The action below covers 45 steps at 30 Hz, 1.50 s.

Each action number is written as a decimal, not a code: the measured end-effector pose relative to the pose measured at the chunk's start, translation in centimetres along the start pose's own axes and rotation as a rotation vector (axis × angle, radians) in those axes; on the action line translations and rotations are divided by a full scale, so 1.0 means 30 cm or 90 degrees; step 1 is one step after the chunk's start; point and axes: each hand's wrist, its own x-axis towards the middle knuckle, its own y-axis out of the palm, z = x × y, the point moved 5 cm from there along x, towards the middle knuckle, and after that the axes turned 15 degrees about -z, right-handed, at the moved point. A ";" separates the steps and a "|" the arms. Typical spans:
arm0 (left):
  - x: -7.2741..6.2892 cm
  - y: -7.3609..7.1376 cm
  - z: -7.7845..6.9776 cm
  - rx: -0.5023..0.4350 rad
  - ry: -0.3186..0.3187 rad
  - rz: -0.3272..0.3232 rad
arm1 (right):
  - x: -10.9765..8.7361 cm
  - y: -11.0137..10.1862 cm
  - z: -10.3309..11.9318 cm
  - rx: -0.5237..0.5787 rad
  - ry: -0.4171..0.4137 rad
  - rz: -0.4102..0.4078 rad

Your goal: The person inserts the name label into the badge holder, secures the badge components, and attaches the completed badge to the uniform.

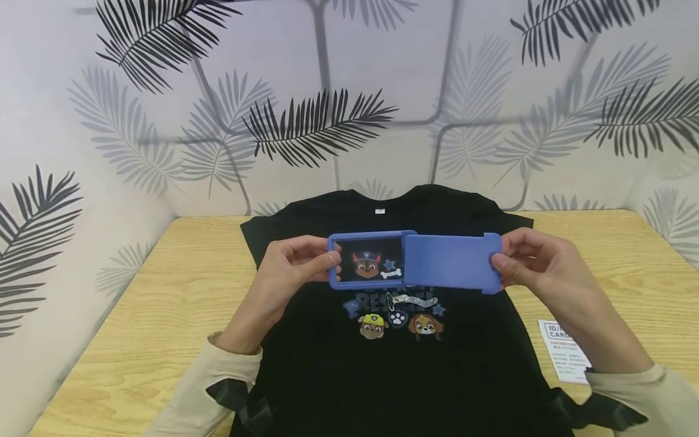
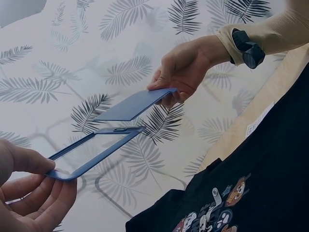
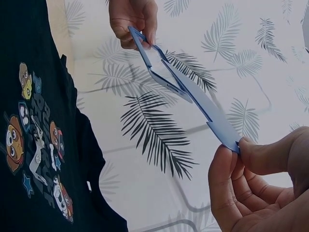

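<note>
My left hand (image 1: 289, 267) pinches the end of a blue card holder frame (image 1: 371, 284) between thumb and fingers. Through its clear window the printed shirt shows. A flat blue cover panel (image 1: 453, 261) is pinched at its outer end by my right hand (image 1: 551, 273). In the head view the panel's inner end overlaps the frame's right edge; the left wrist view shows a gap between the panel (image 2: 135, 105) and the frame (image 2: 104, 153). Both are held up over a black T-shirt (image 1: 409, 382). On the shirt's print lies a clear badge strap (image 1: 417, 300) with a metal clip.
The shirt is spread over a wooden table (image 1: 131, 340). A white printed ID card insert (image 1: 562, 355) lies on the table at the right, partly behind the right forearm. A wall with leaf patterns (image 1: 382, 158) rises at the table's back edge.
</note>
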 end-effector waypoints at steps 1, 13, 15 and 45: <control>0.001 0.000 0.000 -0.001 -0.001 -0.001 | 0.001 -0.001 0.000 0.004 0.002 0.000; 0.013 -0.003 0.012 0.014 -0.008 -0.004 | -0.009 0.011 0.014 -0.028 0.003 0.008; 0.014 -0.004 0.017 0.018 -0.009 -0.006 | -0.014 0.011 0.016 -0.053 0.000 0.011; 0.017 0.000 0.034 0.043 -0.012 -0.015 | -0.205 0.090 -0.169 -0.035 0.200 0.172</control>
